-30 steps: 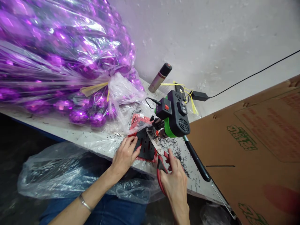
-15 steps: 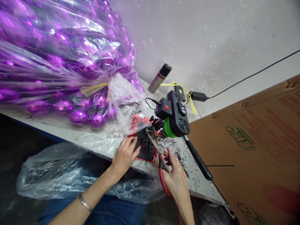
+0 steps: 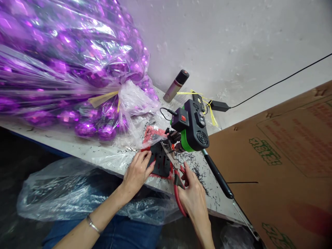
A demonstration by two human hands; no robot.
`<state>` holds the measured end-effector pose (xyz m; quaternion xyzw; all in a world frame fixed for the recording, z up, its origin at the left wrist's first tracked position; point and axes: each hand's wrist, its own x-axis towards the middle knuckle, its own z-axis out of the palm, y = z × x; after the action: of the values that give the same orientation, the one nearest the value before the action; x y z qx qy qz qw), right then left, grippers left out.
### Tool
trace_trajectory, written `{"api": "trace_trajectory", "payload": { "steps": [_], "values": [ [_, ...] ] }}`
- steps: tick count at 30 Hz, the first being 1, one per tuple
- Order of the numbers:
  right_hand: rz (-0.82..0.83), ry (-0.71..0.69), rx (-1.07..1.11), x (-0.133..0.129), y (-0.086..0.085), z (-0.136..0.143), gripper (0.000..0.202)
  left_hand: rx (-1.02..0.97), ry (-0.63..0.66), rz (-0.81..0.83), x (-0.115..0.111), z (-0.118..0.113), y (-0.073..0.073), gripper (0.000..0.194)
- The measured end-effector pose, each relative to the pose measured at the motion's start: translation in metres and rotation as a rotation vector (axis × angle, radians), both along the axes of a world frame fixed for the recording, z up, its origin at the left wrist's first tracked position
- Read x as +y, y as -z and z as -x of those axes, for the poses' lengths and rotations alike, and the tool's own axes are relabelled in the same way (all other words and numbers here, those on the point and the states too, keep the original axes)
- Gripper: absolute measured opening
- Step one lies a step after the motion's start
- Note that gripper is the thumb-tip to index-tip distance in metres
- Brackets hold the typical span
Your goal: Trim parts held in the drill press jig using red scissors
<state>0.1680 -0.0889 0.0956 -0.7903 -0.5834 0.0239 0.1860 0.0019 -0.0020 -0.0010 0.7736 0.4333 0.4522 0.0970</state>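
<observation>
My right hand [image 3: 193, 192] is closed around the red and black handles of a pair of scissors [image 3: 177, 185]. The scissor blades point away from me, over the black slotted plate [image 3: 162, 168], and look slightly apart. On the plate's left edge rests my left hand [image 3: 137, 172], fingers bent and thumb on the plate; anything small under the fingertips is hidden. The plate lies on a red sheet [image 3: 153, 133]. Just beyond the blades stands a black and green device [image 3: 195, 126] with a red switch and round vents.
Short black clippings [image 3: 198, 173] litter the white table [image 3: 114, 162]. A large clear bag of shiny purple balls [image 3: 85, 65] fills the left. Behind stands a spray can [image 3: 176, 85]. A black-handled rod [image 3: 219, 176] and a cardboard box [image 3: 272, 155] are on the right.
The scissors and my right hand have shifted very slightly left. My left hand keeps its place on the plate; the whole view has moved a little.
</observation>
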Motion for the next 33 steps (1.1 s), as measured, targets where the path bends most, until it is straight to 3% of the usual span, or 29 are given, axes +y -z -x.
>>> {"api": "trace_trajectory", "payload": {
  "steps": [9, 15, 19, 24, 30, 33],
  "values": [
    [-0.016, 0.111, 0.186, -0.001, 0.015, 0.021, 0.066, 0.011, -0.003, -0.007, 0.0, 0.0, -0.001, 0.031],
    [0.058, 0.193, 0.442, -0.002, 0.013, 0.036, 0.069, 0.006, 0.005, 0.009, 0.0, -0.001, 0.0, 0.032],
    [0.069, 0.158, 0.587, 0.0, 0.009, 0.037, 0.065, 0.001, -0.001, 0.008, 0.0, -0.001, 0.0, 0.032],
    [0.199, 0.063, 0.805, 0.007, 0.004, 0.04, 0.062, 0.002, 0.008, 0.013, 0.0, 0.0, 0.001, 0.033],
    [0.202, 0.104, 0.72, 0.002, 0.011, 0.035, 0.071, 0.023, 0.001, -0.011, 0.0, 0.0, -0.002, 0.032],
    [0.129, 0.159, 0.465, -0.007, 0.015, 0.021, 0.073, 0.023, -0.003, -0.018, -0.001, 0.0, -0.002, 0.031]
  ]
}}
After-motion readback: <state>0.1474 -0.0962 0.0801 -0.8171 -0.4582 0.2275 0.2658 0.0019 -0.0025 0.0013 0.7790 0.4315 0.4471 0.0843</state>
